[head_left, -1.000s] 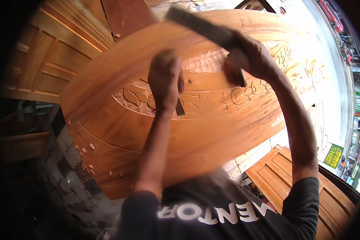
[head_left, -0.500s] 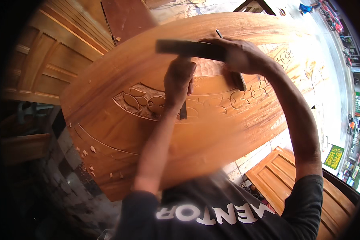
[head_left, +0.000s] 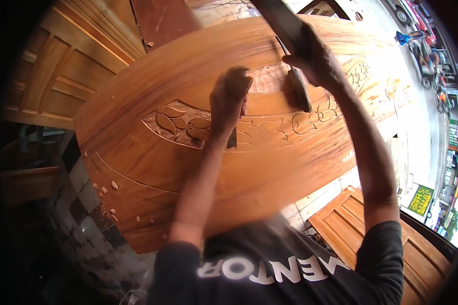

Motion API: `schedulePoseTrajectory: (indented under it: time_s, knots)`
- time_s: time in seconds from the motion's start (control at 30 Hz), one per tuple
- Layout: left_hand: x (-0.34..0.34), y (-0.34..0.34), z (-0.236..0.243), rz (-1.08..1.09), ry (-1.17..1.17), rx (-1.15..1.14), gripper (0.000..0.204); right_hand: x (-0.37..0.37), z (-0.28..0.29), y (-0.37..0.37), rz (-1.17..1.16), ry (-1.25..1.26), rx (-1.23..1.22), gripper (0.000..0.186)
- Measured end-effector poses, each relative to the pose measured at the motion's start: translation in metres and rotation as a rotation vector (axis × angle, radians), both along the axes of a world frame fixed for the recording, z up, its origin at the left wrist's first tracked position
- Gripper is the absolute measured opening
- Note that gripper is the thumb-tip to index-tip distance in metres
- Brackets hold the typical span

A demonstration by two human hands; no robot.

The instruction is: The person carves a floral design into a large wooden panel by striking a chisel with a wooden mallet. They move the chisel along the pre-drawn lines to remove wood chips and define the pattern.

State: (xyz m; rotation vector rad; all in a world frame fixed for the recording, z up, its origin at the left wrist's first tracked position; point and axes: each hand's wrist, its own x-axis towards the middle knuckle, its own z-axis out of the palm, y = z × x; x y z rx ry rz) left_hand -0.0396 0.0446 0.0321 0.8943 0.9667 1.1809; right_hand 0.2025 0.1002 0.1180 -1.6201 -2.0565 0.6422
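Orange-brown carved wooden panel filling frame centre; left hand fisted around a chisel on the leaf carving; right hand, upper right, gripping a raised mallet

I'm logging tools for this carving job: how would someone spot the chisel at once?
Start at the big orange-brown wooden door panel that fills the picture, and find the carved band of leaves across its middle. The left hand is fisted there, and the chisel is the short dark blade poking out beneath it onto the carving. Unlike the long dark mallet in the right hand, it is thin and mostly hidden.
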Motion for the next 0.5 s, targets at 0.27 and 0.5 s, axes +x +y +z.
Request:
schedulePoseTrajectory:
  time_s: [0.27, 0.5]
  knots:
    - [-0.031, -0.032, 0.044, 0.059, -0.048, 0.207, 0.017, -0.002, 0.011, -0.037, 0.091, -0.116, 0.009, 0.088]
    - [-0.012, 0.011, -0.006, 0.168, -0.038, 0.092, 0.029, -0.020, 0.021, -0.029, -0.002, 0.087, 0.143, 0.081]
